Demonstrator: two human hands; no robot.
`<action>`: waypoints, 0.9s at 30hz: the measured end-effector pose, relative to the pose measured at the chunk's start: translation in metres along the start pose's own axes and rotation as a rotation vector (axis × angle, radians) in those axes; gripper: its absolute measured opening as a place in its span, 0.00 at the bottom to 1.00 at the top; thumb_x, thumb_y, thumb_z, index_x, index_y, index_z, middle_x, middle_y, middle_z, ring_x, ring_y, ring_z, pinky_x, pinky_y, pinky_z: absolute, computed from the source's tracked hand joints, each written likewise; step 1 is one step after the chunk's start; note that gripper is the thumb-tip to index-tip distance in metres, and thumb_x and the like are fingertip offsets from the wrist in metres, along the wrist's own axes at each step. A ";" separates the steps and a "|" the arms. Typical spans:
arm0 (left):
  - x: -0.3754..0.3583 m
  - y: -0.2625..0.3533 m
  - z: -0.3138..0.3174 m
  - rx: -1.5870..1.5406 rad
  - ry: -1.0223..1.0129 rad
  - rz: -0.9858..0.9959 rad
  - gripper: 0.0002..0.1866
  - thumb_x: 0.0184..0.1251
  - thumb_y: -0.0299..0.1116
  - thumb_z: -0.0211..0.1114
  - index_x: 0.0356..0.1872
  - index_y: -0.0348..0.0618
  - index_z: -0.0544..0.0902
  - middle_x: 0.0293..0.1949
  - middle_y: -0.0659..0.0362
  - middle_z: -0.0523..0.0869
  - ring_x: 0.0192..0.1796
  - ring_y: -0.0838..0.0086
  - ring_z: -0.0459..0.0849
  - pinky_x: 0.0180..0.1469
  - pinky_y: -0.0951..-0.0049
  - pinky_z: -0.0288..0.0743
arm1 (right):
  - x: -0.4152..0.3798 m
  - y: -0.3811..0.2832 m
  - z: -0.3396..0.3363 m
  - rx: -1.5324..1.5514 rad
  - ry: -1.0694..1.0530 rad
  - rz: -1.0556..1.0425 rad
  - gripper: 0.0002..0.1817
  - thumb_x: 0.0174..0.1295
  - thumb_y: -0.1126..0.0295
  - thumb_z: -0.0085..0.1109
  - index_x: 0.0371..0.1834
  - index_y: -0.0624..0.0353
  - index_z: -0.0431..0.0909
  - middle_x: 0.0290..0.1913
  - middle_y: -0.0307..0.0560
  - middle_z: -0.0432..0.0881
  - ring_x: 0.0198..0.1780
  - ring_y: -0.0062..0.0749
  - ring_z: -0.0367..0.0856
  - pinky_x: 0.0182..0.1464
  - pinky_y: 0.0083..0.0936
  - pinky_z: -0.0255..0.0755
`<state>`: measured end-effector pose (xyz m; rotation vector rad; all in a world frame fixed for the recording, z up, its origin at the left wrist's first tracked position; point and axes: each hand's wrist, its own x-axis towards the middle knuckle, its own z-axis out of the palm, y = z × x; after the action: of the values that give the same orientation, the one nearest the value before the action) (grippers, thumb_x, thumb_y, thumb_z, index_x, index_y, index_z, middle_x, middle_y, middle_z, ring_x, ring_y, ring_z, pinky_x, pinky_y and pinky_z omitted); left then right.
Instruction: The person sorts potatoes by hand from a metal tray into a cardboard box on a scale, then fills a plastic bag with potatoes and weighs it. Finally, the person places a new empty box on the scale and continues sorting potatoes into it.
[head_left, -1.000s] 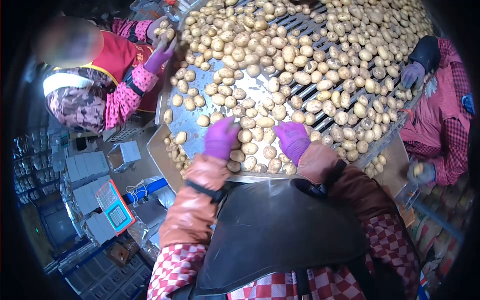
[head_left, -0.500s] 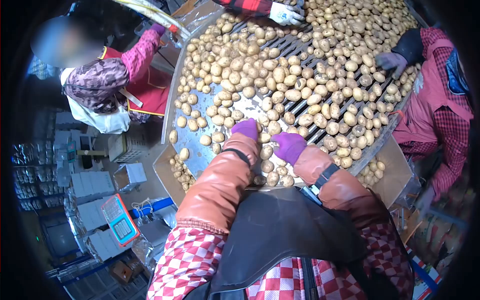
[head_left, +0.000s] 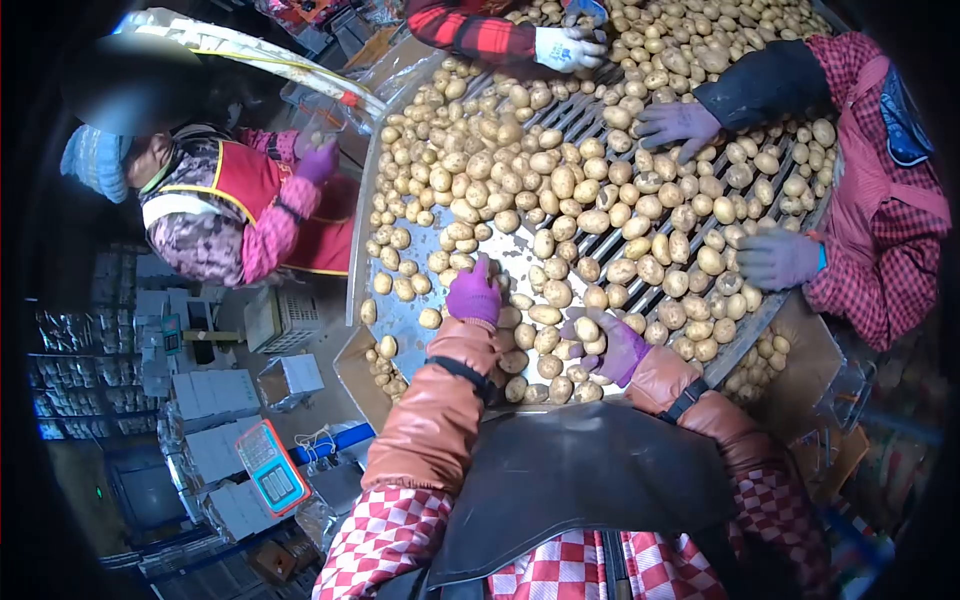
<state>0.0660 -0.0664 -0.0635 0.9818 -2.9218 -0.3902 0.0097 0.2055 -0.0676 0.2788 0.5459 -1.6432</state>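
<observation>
Potatoes (head_left: pixel 480 165) of mixed sizes cover much of a sorting table with metal bars (head_left: pixel 575 118) and a smooth metal plate (head_left: pixel 400 322). My left hand (head_left: pixel 474 294), in a purple glove, is low over the plate among loose potatoes. Its back faces me and its fingertips are mostly hidden, so I cannot make out what it grips. My right hand (head_left: pixel 622 350), also purple-gloved, is turned partly palm up near the front edge. Its fingers curl round a potato (head_left: pixel 587 330). Several potatoes (head_left: pixel 548 366) lie between my hands.
Cardboard boxes with potatoes flank me at left (head_left: pixel 385 375) and right (head_left: pixel 765 360). A co-worker's gloved hands (head_left: pixel 680 128) work at the right; another's white glove (head_left: pixel 570 48) is at the back. A person in a red apron (head_left: pixel 245 185) stands left. A scale (head_left: pixel 272 467) sits lower left.
My hands have moved apart, and my right hand has turned up with a potato in it. The right co-worker now reaches onto the potatoes with both hands. The view has shifted slightly.
</observation>
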 end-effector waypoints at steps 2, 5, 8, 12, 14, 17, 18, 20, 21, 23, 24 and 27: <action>0.019 -0.011 0.024 0.033 0.027 0.139 0.21 0.58 0.40 0.69 0.55 0.60 0.81 0.39 0.41 0.83 0.41 0.43 0.84 0.43 0.48 0.79 | -0.002 -0.008 0.009 0.102 -0.045 -0.005 0.30 0.73 0.45 0.49 0.73 0.46 0.66 0.55 0.45 0.81 0.43 0.33 0.80 0.31 0.21 0.73; 0.035 -0.001 0.037 0.042 0.021 0.128 0.23 0.54 0.37 0.71 0.54 0.55 0.81 0.37 0.40 0.83 0.42 0.43 0.84 0.45 0.49 0.79 | 0.011 -0.003 -0.001 0.083 -0.074 -0.055 0.36 0.71 0.37 0.47 0.73 0.48 0.65 0.54 0.45 0.81 0.45 0.35 0.82 0.34 0.23 0.76; 0.040 -0.015 0.033 -0.045 -0.223 0.147 0.21 0.54 0.34 0.70 0.52 0.55 0.81 0.39 0.43 0.82 0.41 0.45 0.83 0.41 0.48 0.78 | 0.020 -0.011 -0.001 0.044 -0.005 -0.050 0.38 0.69 0.34 0.47 0.70 0.51 0.69 0.43 0.42 0.82 0.43 0.34 0.83 0.35 0.26 0.77; 0.042 -0.043 0.057 -0.311 -0.076 0.388 0.27 0.51 0.29 0.70 0.57 0.50 0.79 0.36 0.49 0.84 0.37 0.57 0.85 0.36 0.60 0.79 | 0.029 -0.017 0.018 0.134 0.103 0.004 0.40 0.67 0.30 0.44 0.67 0.53 0.70 0.44 0.46 0.83 0.50 0.46 0.84 0.44 0.38 0.82; 0.055 -0.051 0.050 -0.635 -0.369 0.231 0.28 0.53 0.23 0.69 0.58 0.50 0.79 0.37 0.50 0.84 0.37 0.60 0.84 0.38 0.64 0.80 | 0.035 -0.014 0.027 0.189 0.097 -0.005 0.42 0.66 0.28 0.43 0.68 0.53 0.68 0.53 0.50 0.81 0.57 0.52 0.81 0.50 0.48 0.81; 0.059 -0.062 0.045 -0.463 -0.372 0.318 0.27 0.53 0.20 0.66 0.58 0.51 0.79 0.41 0.46 0.83 0.43 0.53 0.84 0.44 0.60 0.80 | 0.035 -0.019 0.042 0.179 0.154 0.037 0.43 0.66 0.27 0.40 0.69 0.53 0.65 0.62 0.54 0.76 0.60 0.56 0.78 0.55 0.57 0.77; 0.059 -0.068 0.049 -0.422 -0.343 0.317 0.28 0.54 0.19 0.65 0.58 0.52 0.79 0.42 0.45 0.82 0.46 0.51 0.84 0.46 0.58 0.80 | 0.037 -0.019 0.042 0.219 0.118 0.024 0.42 0.66 0.28 0.40 0.68 0.53 0.65 0.63 0.54 0.75 0.60 0.56 0.78 0.55 0.58 0.77; 0.055 -0.058 0.028 -0.367 -0.295 0.325 0.29 0.55 0.18 0.63 0.60 0.53 0.77 0.45 0.42 0.80 0.50 0.48 0.82 0.53 0.57 0.79 | 0.041 -0.019 0.039 0.300 0.046 0.003 0.40 0.68 0.29 0.39 0.66 0.53 0.65 0.63 0.56 0.74 0.60 0.58 0.77 0.55 0.60 0.76; 0.044 -0.043 0.005 -0.469 -0.267 0.231 0.29 0.55 0.18 0.63 0.60 0.53 0.77 0.47 0.42 0.80 0.51 0.47 0.82 0.53 0.57 0.79 | 0.039 -0.023 0.050 0.250 0.089 -0.002 0.41 0.67 0.27 0.36 0.66 0.50 0.66 0.66 0.54 0.71 0.65 0.59 0.72 0.60 0.64 0.70; 0.014 0.014 -0.056 -0.827 -0.359 -0.037 0.26 0.60 0.24 0.64 0.62 0.52 0.76 0.48 0.41 0.82 0.52 0.47 0.82 0.53 0.56 0.78 | 0.042 -0.019 0.046 0.335 -0.046 -0.012 0.41 0.67 0.27 0.34 0.66 0.50 0.66 0.68 0.53 0.69 0.68 0.59 0.68 0.63 0.66 0.65; 0.001 -0.003 -0.022 -0.661 -0.181 0.193 0.23 0.67 0.34 0.64 0.64 0.51 0.75 0.48 0.43 0.83 0.51 0.48 0.84 0.53 0.56 0.79 | 0.046 -0.015 0.046 0.378 -0.115 -0.009 0.42 0.67 0.26 0.33 0.66 0.50 0.66 0.69 0.52 0.68 0.69 0.59 0.66 0.65 0.66 0.63; -0.035 0.038 -0.053 -0.447 -0.424 0.279 0.26 0.71 0.46 0.63 0.67 0.50 0.75 0.50 0.46 0.85 0.52 0.58 0.85 0.55 0.65 0.78 | 0.065 -0.007 0.035 0.426 -0.188 -0.044 0.39 0.70 0.32 0.35 0.73 0.47 0.61 0.73 0.49 0.64 0.72 0.52 0.62 0.69 0.64 0.57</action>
<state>0.0776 -0.0281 -0.0009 0.4660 -3.0286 -1.2966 -0.0023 0.1324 -0.0673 0.4205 0.0557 -1.7976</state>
